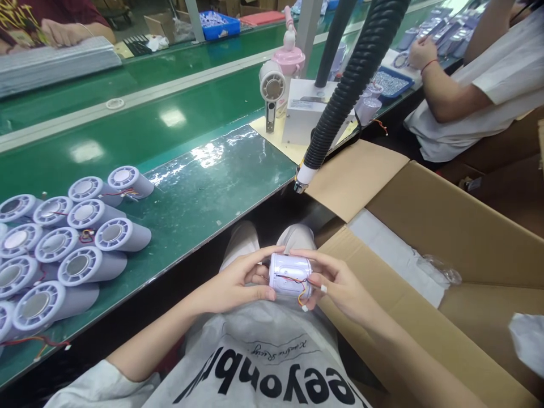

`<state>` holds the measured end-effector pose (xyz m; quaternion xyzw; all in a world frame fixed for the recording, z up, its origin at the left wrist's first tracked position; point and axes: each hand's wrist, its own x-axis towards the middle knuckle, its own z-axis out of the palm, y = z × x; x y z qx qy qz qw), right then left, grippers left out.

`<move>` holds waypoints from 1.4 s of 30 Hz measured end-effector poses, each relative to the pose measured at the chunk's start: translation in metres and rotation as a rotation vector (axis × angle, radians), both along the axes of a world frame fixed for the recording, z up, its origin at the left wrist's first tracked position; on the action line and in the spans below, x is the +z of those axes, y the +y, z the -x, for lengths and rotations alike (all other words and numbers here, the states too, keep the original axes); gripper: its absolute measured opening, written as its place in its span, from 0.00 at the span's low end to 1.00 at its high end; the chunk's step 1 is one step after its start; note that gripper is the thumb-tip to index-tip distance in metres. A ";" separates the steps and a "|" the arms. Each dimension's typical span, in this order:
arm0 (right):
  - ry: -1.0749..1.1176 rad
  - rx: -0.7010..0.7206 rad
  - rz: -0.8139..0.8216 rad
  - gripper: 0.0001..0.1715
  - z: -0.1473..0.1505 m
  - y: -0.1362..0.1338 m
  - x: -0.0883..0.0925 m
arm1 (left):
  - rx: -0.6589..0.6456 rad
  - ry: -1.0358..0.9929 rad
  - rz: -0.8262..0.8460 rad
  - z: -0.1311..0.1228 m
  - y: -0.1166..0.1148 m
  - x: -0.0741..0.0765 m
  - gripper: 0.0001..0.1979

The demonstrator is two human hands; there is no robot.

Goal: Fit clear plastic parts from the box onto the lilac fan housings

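Observation:
Above my lap, a light purple cylindrical fan housing (289,267) lies on its side between my two hands. My left hand (250,279) grips its left end, thumb in front and fingers curled behind. Around the right end are the fingers of my right hand (335,277), close to the red, black and yellow wires (301,290). Those wires come out of the housing's side and end in small white connectors (305,308). Several similar purple housings (123,235) with silver round centres stand on the green bench at the left, some with wires showing.
An open cardboard box (425,238) sits at my right. A black corrugated hose (340,96) hangs over the bench edge, near a white box-shaped device (312,113), a small fan (272,90) and a pink bottle (289,59). Co-workers sit at right (480,90) and far left (63,28).

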<state>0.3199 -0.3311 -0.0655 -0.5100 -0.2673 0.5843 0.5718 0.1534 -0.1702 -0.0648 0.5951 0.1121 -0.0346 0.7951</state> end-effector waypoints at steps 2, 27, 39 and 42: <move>-0.026 0.008 -0.008 0.29 0.000 0.000 -0.002 | 0.007 -0.003 0.002 0.001 0.000 0.000 0.36; -0.346 -0.010 -0.182 0.38 -0.002 -0.003 -0.001 | 0.112 -0.093 0.003 -0.009 -0.007 0.005 0.31; -0.424 0.001 -0.267 0.35 0.001 -0.007 0.000 | 0.074 -0.126 -0.185 -0.009 -0.008 0.001 0.42; -0.496 0.019 -0.293 0.35 -0.003 -0.007 0.003 | 0.054 -0.028 -0.125 -0.010 -0.010 0.006 0.34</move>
